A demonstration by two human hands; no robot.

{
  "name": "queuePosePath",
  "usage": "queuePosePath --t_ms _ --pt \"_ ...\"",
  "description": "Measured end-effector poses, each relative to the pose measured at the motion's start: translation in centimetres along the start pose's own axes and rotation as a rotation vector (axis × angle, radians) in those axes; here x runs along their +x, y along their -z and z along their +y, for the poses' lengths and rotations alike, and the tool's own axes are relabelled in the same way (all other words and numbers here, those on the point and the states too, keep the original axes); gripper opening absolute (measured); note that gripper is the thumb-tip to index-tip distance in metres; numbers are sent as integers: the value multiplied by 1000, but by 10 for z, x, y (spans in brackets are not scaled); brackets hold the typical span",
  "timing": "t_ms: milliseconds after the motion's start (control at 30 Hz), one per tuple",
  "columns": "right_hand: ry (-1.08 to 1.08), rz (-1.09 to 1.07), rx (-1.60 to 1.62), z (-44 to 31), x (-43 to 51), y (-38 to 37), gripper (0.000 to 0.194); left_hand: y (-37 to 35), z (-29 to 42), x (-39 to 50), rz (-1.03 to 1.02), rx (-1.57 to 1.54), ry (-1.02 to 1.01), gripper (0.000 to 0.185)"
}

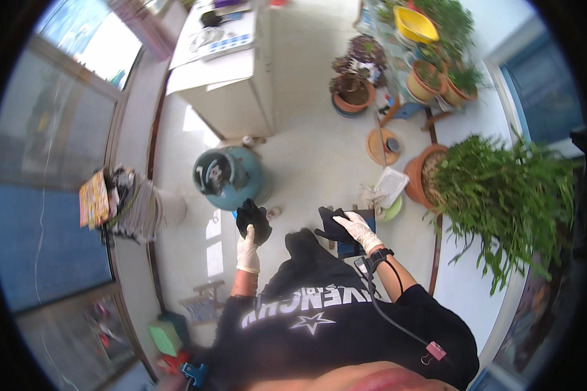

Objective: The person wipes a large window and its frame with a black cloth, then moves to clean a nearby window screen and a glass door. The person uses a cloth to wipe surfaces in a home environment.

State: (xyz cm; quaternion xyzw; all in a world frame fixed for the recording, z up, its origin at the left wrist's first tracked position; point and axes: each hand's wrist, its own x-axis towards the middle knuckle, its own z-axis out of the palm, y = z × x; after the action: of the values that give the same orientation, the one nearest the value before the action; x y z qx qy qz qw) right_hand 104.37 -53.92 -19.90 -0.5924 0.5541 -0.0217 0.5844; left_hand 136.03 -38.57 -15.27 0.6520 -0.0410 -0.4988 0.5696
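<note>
My left hand, in a white glove, grips a crumpled black cloth item just below the blue-green gas cylinder. Another black cloth item is in my right hand, also gloved in white, above a small dark-blue folding stool. The two cloths are held apart, one on each side of my body. Folds and fingers hide their exact shape. A black strap with a device and cable sits on my right wrist.
A potted leafy plant and a green basin with a white tray stand right. Stacked papers are at left, a white cabinet ahead, and another folding stool at lower left.
</note>
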Motion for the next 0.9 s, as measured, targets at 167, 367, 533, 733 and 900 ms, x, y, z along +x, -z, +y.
queuePosePath --t_ms 167,367,533,733,900 --pt "-103 167 -9 2 8 24 57 -50 19 50 -110 -66 79 63" --pt "3 148 276 -60 54 88 58 -128 43 146 -485 306 -118 83" --pt "475 174 -177 -149 105 152 43 -249 96 216 -631 1094 -766 79" --pt "340 153 595 -215 136 205 50 -381 163 238 -853 93 234 66" --pt "309 420 647 -224 158 249 52 -476 174 244 -1120 -34 345 62"
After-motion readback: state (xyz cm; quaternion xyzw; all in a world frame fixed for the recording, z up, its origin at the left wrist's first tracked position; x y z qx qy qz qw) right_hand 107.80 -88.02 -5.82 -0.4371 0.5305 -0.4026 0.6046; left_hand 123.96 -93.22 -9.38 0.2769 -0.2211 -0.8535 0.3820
